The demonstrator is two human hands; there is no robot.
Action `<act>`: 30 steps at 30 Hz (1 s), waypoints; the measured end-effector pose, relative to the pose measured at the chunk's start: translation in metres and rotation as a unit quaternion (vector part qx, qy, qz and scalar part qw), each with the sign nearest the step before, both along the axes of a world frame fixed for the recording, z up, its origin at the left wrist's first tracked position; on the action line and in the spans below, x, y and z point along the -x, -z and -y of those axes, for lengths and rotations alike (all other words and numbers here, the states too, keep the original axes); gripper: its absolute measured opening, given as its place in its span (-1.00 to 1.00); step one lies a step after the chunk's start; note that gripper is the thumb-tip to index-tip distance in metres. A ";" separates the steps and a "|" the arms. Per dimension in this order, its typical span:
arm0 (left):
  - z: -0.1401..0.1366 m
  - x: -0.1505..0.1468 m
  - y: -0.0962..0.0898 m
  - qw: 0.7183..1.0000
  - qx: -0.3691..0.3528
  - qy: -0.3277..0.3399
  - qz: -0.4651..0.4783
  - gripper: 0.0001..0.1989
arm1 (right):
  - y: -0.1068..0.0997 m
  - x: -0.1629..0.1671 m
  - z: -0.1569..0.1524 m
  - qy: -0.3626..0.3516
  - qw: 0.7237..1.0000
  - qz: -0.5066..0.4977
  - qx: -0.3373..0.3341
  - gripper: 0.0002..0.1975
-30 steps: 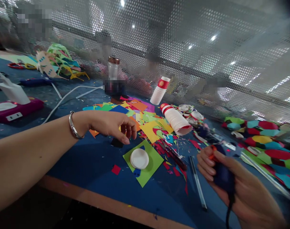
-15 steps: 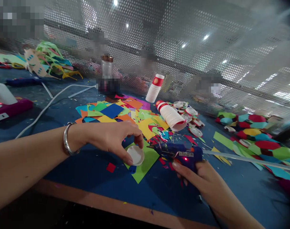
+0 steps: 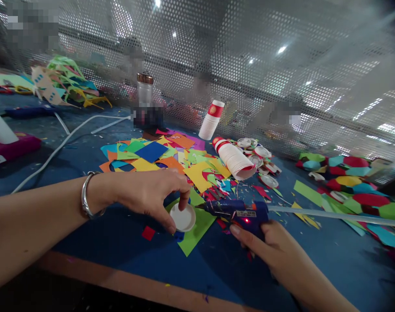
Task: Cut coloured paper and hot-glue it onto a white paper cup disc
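My left hand (image 3: 155, 195) pinches a small round white paper piece with a raised rim, like a cup bottom (image 3: 184, 220), between thumb and forefinger. Beneath it lies a square of green paper (image 3: 202, 225), partly covered by the white piece, with a bit of dark blue paper (image 3: 178, 236) near my thumb. In my right hand (image 3: 269, 245) is a blue glue gun (image 3: 234, 211), its red light lit and a long clear glue stick (image 3: 317, 212) running out of its back. The nozzle points left, close to the cup bottom's right rim; whether they touch I cannot tell.
Scraps of coloured paper (image 3: 152, 151) lie in a heap beyond my hands. One stack of paper cups (image 3: 212, 120) stands tilted, another (image 3: 234, 160) lies on its side. Cup bottoms (image 3: 269, 181) are piled to its right. A white cable (image 3: 61, 147) crosses the left.
The glue gun has moved slightly left, its nozzle now nearer the cup bottom. My left forefinger has come down over the cup bottom's rim. The whole view has shifted a little.
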State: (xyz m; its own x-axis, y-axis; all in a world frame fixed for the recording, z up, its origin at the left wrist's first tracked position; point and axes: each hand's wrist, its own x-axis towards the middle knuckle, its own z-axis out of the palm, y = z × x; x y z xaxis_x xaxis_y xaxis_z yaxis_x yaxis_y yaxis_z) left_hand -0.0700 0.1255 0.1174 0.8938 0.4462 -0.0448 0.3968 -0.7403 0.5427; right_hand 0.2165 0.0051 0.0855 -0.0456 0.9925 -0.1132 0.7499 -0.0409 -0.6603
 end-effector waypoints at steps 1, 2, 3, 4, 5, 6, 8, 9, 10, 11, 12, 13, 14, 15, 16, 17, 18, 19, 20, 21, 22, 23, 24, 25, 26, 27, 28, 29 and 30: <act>0.000 0.000 0.001 1.000 0.001 -0.001 0.000 -0.62 | -0.001 0.000 0.000 -0.004 1.000 -0.007 -0.002 -0.55; 0.000 -0.001 0.001 1.000 0.003 -0.001 -0.001 -0.62 | -0.001 0.001 -0.001 -0.007 1.000 -0.012 -0.008 -0.58; 0.000 -0.001 0.000 1.000 0.006 -0.003 -0.003 -0.62 | -0.002 0.001 -0.001 -0.009 1.000 -0.012 -0.014 -0.59; 0.000 -0.001 0.000 1.000 0.010 -0.004 -0.006 -0.62 | -0.003 0.001 -0.001 -0.010 1.000 -0.007 -0.017 -0.59; 0.000 -0.001 -0.001 1.000 0.013 -0.006 -0.009 -0.63 | -0.003 0.001 -0.002 -0.008 1.000 -0.001 -0.014 -0.58; 0.000 -0.002 -0.002 1.000 0.016 -0.006 -0.013 -0.63 | -0.004 0.001 -0.002 -0.007 1.000 0.007 -0.009 -0.56; 0.001 -0.002 -0.004 1.000 0.019 -0.007 -0.018 -0.63 | -0.004 0.002 -0.001 -0.009 1.000 0.014 -0.002 -0.53; 0.001 -0.002 -0.005 1.000 0.019 -0.008 -0.018 -0.63 | -0.004 0.002 -0.001 -0.012 1.000 0.012 -0.005 -0.54; 0.002 -0.002 -0.006 1.000 0.019 -0.011 -0.018 -0.63 | -0.004 0.002 -0.002 -0.017 1.000 0.011 -0.012 -0.55; 0.002 -0.002 -0.006 1.000 0.018 -0.015 -0.019 -0.62 | -0.004 0.003 -0.002 -0.021 1.000 0.010 -0.017 -0.56; 0.003 -0.002 -0.006 0.999 0.017 -0.019 -0.019 -0.62 | -0.005 0.003 -0.002 -0.023 0.999 0.012 -0.020 -0.57; 0.003 -0.002 -0.006 0.999 0.016 -0.022 -0.020 -0.62 | -0.005 0.004 -0.002 -0.022 0.999 0.014 -0.022 -0.56; 0.003 -0.002 -0.006 0.999 0.014 -0.023 -0.021 -0.62 | -0.005 0.004 -0.003 -0.021 0.999 0.015 -0.022 -0.57; 0.004 -0.002 -0.006 0.999 0.013 -0.023 -0.023 -0.62 | -0.005 0.005 -0.003 -0.021 0.999 0.015 -0.021 -0.57; 0.004 -0.002 -0.006 0.999 0.012 -0.024 -0.024 -0.62 | -0.005 0.005 -0.004 -0.021 0.999 0.012 -0.023 -0.58; 0.004 -0.002 -0.007 0.999 0.011 -0.025 -0.025 -0.62 | -0.006 0.006 -0.004 -0.023 0.999 0.011 -0.024 -0.59; 0.004 -0.002 -0.007 0.999 0.011 -0.026 -0.027 -0.62 | -0.006 0.006 -0.004 -0.025 0.999 0.011 -0.026 -0.59; 0.004 -0.002 -0.007 0.999 0.012 -0.026 -0.029 -0.63 | -0.006 0.006 -0.004 -0.025 0.999 0.015 -0.027 -0.58; 0.004 -0.002 -0.007 0.999 0.012 -0.025 -0.030 -0.63 | -0.006 0.006 -0.004 -0.024 0.999 0.022 -0.028 -0.55; 0.004 -0.002 -0.007 0.999 0.011 -0.025 -0.029 -0.63 | -0.006 0.007 -0.004 -0.022 0.999 0.030 -0.029 -0.54; 0.004 -0.002 -0.007 0.999 0.010 -0.023 -0.028 -0.63 | -0.006 0.007 -0.003 -0.021 0.999 0.038 -0.033 -0.53; 0.004 -0.002 -0.007 0.999 0.008 -0.023 -0.027 -0.64 | -0.006 0.007 -0.003 -0.020 0.998 0.046 -0.039 -0.51; 0.004 -0.002 -0.007 0.999 0.006 -0.024 -0.025 -0.64 | -0.006 0.007 -0.003 -0.021 0.997 0.054 -0.048 -0.50; 0.004 -0.002 -0.006 0.999 0.005 -0.024 -0.024 -0.64 | -0.005 0.007 -0.003 -0.022 0.996 0.061 -0.057 -0.49; 0.004 -0.002 -0.006 0.999 0.006 -0.024 -0.024 -0.64 | -0.005 0.007 -0.004 -0.023 0.995 0.067 -0.064 -0.47; 0.004 -0.002 -0.006 0.999 0.007 -0.023 -0.023 -0.64 | -0.005 0.007 -0.004 -0.024 0.995 0.071 -0.070 -0.46; 0.004 -0.002 -0.006 0.999 0.008 -0.021 -0.023 -0.64 | -0.005 0.007 -0.004 -0.025 0.994 0.073 -0.073 -0.46; 0.004 -0.002 -0.006 0.999 0.009 -0.020 -0.023 -0.64 | -0.006 0.007 -0.004 -0.028 0.994 0.071 -0.073 -0.46; 0.004 -0.002 -0.006 0.999 0.010 -0.019 -0.024 -0.64 | -0.006 0.007 -0.003 -0.029 0.994 0.068 -0.075 -0.47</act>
